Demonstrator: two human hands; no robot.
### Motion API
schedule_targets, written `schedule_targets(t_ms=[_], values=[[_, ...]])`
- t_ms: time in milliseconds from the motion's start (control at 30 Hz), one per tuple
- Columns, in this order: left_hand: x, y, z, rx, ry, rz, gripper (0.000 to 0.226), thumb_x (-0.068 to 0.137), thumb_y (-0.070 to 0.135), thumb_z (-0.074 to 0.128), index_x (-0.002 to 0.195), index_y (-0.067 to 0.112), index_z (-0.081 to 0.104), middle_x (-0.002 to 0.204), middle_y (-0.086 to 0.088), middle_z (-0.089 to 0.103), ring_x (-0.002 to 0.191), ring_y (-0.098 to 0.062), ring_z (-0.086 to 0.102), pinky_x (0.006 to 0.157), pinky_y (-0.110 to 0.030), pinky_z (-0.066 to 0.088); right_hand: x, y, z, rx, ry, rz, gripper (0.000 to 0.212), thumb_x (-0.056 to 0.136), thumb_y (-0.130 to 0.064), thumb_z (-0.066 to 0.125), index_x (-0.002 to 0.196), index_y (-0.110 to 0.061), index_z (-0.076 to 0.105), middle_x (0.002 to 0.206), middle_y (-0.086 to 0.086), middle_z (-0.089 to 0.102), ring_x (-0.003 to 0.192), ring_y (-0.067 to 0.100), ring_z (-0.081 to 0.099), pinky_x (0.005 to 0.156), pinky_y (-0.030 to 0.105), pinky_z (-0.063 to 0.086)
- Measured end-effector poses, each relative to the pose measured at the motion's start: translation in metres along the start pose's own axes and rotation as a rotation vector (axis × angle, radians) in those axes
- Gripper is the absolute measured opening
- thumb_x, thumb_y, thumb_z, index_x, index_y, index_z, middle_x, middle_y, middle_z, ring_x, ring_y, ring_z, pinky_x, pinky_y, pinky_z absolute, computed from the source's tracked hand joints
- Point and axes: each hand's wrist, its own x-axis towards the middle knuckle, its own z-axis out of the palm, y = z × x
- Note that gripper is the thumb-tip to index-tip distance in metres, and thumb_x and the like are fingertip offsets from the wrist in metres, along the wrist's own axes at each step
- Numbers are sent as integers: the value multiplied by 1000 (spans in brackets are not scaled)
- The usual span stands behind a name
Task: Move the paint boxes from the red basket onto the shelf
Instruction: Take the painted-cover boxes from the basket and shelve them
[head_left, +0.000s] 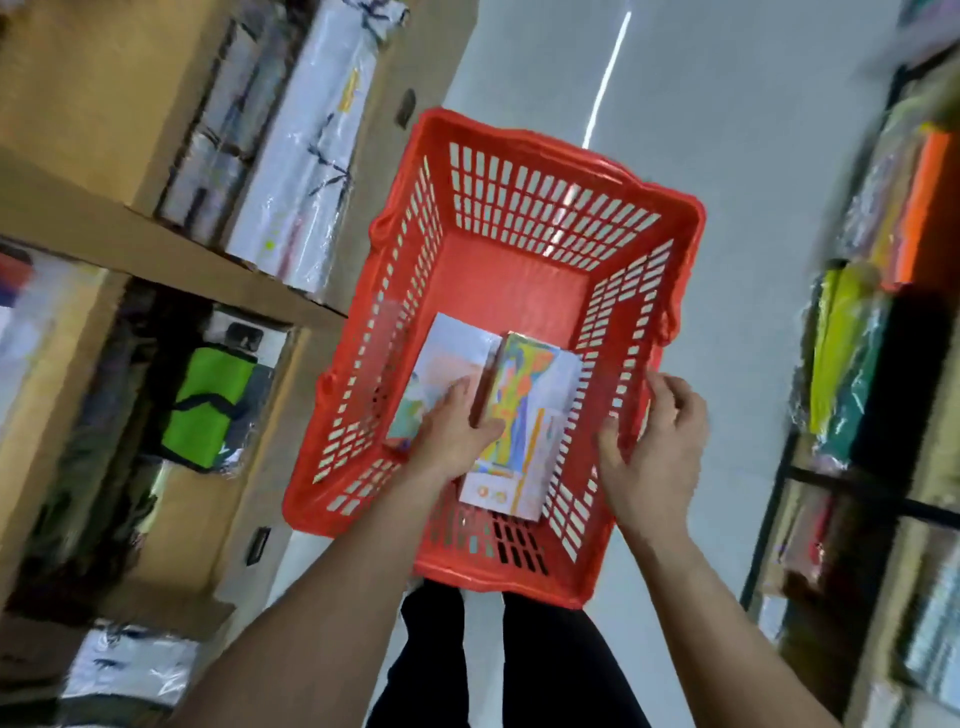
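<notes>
A red basket (498, 156) stands on the floor in front of me, seen from above. Inside it lie paint boxes: a colourful one (524, 410) on top at the right, and a paler one (452, 353) flat beneath it at the left. My left hand (452, 431) is inside the basket, thumb on the colourful box's left edge, fingers resting over the paler box. My right hand (654, 447) grips the basket's right wall at the rim, fingers curled over it.
A tan shelf unit (171, 260) runs along the left, holding wrapped packs and a green bag (213, 410). A dark-framed shelf (883, 374) with coloured packs lines the right. Pale floor (727, 104) stretches beyond the basket. My dark-trousered legs (498, 670) stand below it.
</notes>
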Motion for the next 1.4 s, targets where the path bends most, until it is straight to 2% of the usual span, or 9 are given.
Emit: schedule_targets(t_ms=[100, 200, 400, 533, 733, 900, 1100, 1267, 1400], values=[[19, 2, 24, -7, -38, -32, 79, 87, 35, 77, 151, 14, 36, 149, -14, 54, 134, -34, 55, 108, -45, 46, 1, 7, 6, 149, -70, 103, 68, 92, -28, 58, 157, -20, 40, 142, 2, 58, 128, 21, 52, 108, 37, 45], [24, 7, 46, -36, -33, -60, 97, 85, 34, 80, 159, 12, 22, 159, -13, 40, 143, -32, 44, 114, -47, 39, 6, 7, 10, 329, -95, 130, 67, 95, -32, 56, 147, -64, 29, 129, -46, 56, 113, -20, 57, 89, 2, 42], [26, 6, 60, -80, 24, -134, 93, 78, 42, 79, 153, 16, 31, 148, -10, 53, 131, -33, 55, 106, -47, 48, 6, 8, 17, 377, -103, 212, 76, 92, -42, 57, 145, -75, 15, 121, -53, 56, 103, -26, 59, 82, -6, 39], [35, 9, 49, -174, 68, -154, 79, 53, 53, 70, 122, 27, 42, 123, -3, 64, 110, -28, 65, 96, -48, 54, 7, 10, 20, 371, -83, 214, 78, 92, -38, 60, 145, -75, 15, 125, -42, 61, 103, -14, 65, 83, -2, 42], [20, 11, 44, -156, -68, -12, 94, 74, 47, 76, 151, 49, 22, 143, 7, 54, 124, -19, 60, 104, -48, 52, 6, 13, 19, 351, -84, 173, 72, 97, -33, 61, 149, -66, 23, 129, -25, 70, 107, 0, 72, 85, 26, 56], [-4, 21, 25, -249, -32, 74, 78, 88, 33, 77, 152, 46, 34, 123, 22, 65, 92, 14, 67, 69, -4, 52, 6, 10, 11, 343, -151, 160, 65, 93, -44, 57, 153, -49, 31, 131, -15, 67, 117, 12, 65, 89, 41, 56], [-82, 46, -39, -447, 59, 163, 62, 81, 34, 77, 139, 32, 56, 115, 12, 78, 102, -6, 75, 82, -23, 59, -8, -32, -26, 156, -56, 136, 83, 88, -57, 52, 156, -11, 38, 145, 17, 51, 137, 30, 42, 112, 44, 36], [-177, 70, -105, -664, 146, 246, 46, 77, 33, 81, 121, 33, 67, 111, 4, 80, 99, -20, 78, 75, -32, 63, -35, -116, -62, 550, -535, -22, 60, 88, -60, 58, 145, -50, 43, 140, -19, 60, 126, 2, 59, 109, 38, 49], [-260, 76, -156, -713, 313, 344, 39, 79, 40, 80, 116, 44, 69, 113, 4, 79, 101, -21, 77, 77, -33, 63, -65, -192, -86, 914, -757, -66, 72, 92, -40, 68, 155, -49, 34, 140, -5, 70, 123, 26, 71, 97, 52, 59]])
